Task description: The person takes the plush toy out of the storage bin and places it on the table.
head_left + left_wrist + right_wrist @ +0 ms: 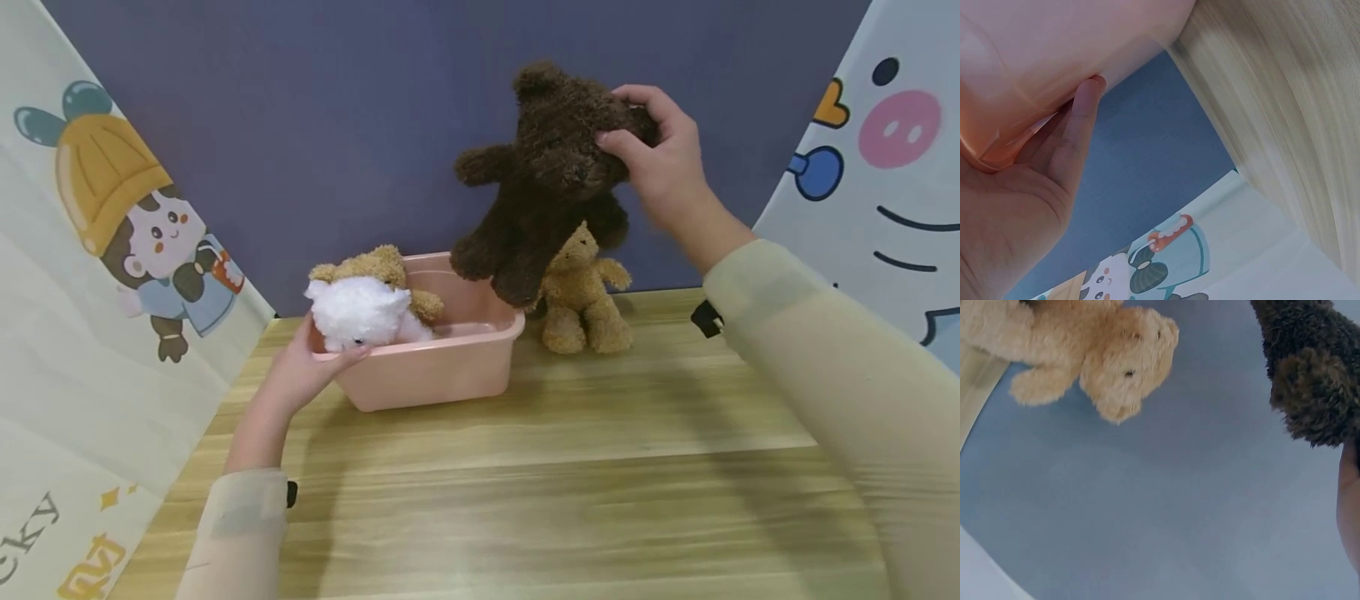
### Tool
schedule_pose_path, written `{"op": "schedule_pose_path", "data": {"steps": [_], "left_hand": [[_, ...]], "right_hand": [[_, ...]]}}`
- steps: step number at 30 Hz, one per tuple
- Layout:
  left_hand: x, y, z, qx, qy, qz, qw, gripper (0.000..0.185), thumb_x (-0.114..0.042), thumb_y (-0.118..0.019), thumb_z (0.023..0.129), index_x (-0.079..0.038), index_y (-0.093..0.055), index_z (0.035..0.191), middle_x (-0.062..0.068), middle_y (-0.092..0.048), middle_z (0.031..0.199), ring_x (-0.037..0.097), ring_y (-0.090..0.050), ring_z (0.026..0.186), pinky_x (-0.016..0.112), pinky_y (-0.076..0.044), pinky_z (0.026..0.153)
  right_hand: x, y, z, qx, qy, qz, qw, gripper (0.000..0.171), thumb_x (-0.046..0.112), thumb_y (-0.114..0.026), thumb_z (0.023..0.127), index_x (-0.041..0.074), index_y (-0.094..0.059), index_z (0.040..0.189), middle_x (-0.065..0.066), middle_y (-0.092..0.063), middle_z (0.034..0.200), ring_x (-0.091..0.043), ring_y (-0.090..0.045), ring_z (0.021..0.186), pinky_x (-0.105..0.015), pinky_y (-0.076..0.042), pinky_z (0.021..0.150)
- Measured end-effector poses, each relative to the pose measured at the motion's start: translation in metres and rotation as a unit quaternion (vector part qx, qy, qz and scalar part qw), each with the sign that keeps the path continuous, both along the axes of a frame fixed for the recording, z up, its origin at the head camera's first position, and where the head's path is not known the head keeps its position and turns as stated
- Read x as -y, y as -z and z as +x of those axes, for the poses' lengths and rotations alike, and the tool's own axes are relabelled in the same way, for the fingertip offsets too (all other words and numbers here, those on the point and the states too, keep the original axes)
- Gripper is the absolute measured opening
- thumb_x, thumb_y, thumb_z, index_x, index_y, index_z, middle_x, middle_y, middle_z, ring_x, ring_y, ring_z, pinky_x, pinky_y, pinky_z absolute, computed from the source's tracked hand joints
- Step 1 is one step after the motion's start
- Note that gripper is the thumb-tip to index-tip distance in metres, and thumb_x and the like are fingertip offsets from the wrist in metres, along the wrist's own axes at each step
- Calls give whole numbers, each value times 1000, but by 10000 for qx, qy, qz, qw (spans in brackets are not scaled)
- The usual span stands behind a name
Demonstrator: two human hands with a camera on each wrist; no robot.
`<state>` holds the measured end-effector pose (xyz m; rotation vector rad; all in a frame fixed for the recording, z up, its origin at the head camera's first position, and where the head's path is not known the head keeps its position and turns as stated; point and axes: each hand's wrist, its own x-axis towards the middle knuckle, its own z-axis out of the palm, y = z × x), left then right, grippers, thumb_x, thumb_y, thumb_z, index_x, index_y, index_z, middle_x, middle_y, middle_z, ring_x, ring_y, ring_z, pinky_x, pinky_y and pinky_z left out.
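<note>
A dark brown teddy bear (558,137) hangs in the air in the head view, its feet over the right end of a pink plastic bin (435,375). My right hand (671,162) pinches it by the side of its head. My left hand (296,371) grips the bin's left end; the left wrist view shows the fingers (1079,119) against the outer wall. Inside the bin, a white plush toy (360,310) lies in front of a tan plush toy (386,264), which it partly hides. Just right of the bin sits another tan teddy bear (581,292), partly behind the brown one.
The bin stands on a wood-grain table (540,492) against a dark blue back panel (337,125). Pale panels with printed cartoons border the left (67,350) and right (892,225) sides.
</note>
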<state>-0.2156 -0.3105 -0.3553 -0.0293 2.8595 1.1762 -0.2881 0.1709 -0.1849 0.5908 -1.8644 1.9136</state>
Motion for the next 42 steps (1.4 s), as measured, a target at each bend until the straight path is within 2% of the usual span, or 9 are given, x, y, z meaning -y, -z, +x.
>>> {"op": "schedule_pose_path", "data": {"steps": [3,6,8,17,24,27,32,35,42], "left_hand": [[0,1,0,-7,12,-9,10000,131,-82,-74,81,-38,11,171,22,-26,175,51,-31,158,73,-36,121],[-1,1,1,-26,32,15,10000,130,-81,-74,82,-38,9,171,22,-27,175,51,-32,157,72,-37,121],[-1,1,1,-35,27,49,10000,129,-80,-74,82,-37,8,171,21,-28,175,50,-33,157,71,-37,121],[-1,3,2,-16,-31,-16,10000,131,-83,-73,80,-36,9,171,22,-29,174,50,-33,157,72,-38,120],[-2,3,3,-42,-6,168,9999,128,-77,-76,82,-37,6,172,20,-29,175,48,-34,158,70,-39,121],[-3,2,3,-70,9,164,9998,128,-77,-76,83,-37,6,172,20,-30,174,48,-35,157,70,-39,121],[0,0,4,-91,-23,109,9999,129,-78,-75,82,-37,7,172,19,-28,175,48,-33,158,70,-38,121],[1,0,5,-118,-34,85,9999,129,-79,-75,82,-36,7,172,19,-28,175,48,-34,158,70,-38,121],[1,-1,7,-149,-69,80,9998,129,-80,-75,81,-37,6,172,19,-28,175,48,-33,158,70,-38,121]], "right_hand": [[-13,-5,2,-59,234,212,9995,39,8,-73,97,20,-70,133,-1,-63,122,-17,-60,94,-25,-52,69],[-28,-9,5,-27,652,734,9952,40,12,-71,99,24,-68,138,2,-63,117,-15,-52,80,-25,-45,67],[-37,-12,7,25,882,1054,9905,41,15,-71,100,26,-67,140,5,-62,117,-13,-51,80,-27,-42,69],[-73,-6,11,442,1820,2132,9589,45,31,-70,101,38,-62,145,19,-54,124,-8,-46,91,-32,-32,85],[-94,0,8,702,1980,2356,9489,46,32,-70,101,40,-61,145,20,-53,127,-5,-49,105,-25,-39,85],[-105,2,8,820,2077,2555,9407,44,33,-69,101,42,-62,144,20,-53,132,-7,-50,113,-25,-41,92],[-119,6,6,964,2164,2976,9248,43,37,-69,101,45,-62,143,12,-53,142,-16,-49,125,-32,-42,100],[-127,8,5,1109,2208,3223,9138,44,39,-68,101,46,-60,144,6,-52,146,-21,-48,126,-33,-42,95],[-142,17,5,1509,2095,3868,8853,47,43,-62,103,46,-55,150,-12,-43,164,-35,-42,129,-52,-42,91]]}}
